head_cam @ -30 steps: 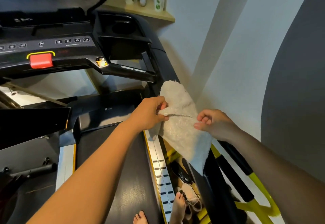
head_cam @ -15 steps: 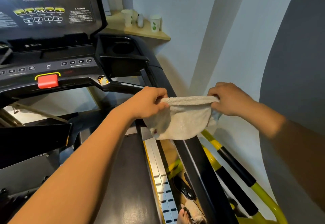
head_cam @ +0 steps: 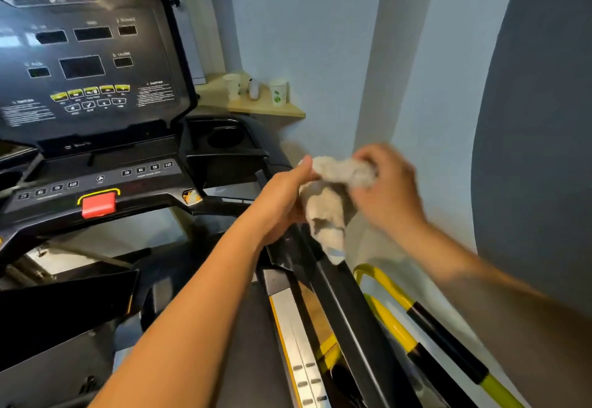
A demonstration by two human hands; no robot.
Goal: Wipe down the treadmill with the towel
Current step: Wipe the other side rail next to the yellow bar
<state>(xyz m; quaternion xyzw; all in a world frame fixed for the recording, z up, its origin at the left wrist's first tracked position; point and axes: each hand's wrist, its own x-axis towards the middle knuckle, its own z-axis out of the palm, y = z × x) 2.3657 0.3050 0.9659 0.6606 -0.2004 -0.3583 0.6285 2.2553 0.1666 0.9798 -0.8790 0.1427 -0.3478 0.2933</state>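
Beige towel bunched between left hand and blurred right hand, both gripping.

The treadmill has two sets of number keys on its lower console strip, each reading 3, 6, 9, 12: the left set and the right set, with a fan symbol between them. On the upright display panel, "CAUTION" heads small print too fine to read, and "CALORIE" stands over a dark window; the other labels are blurred. The far paper cup bears a green leaf mark.
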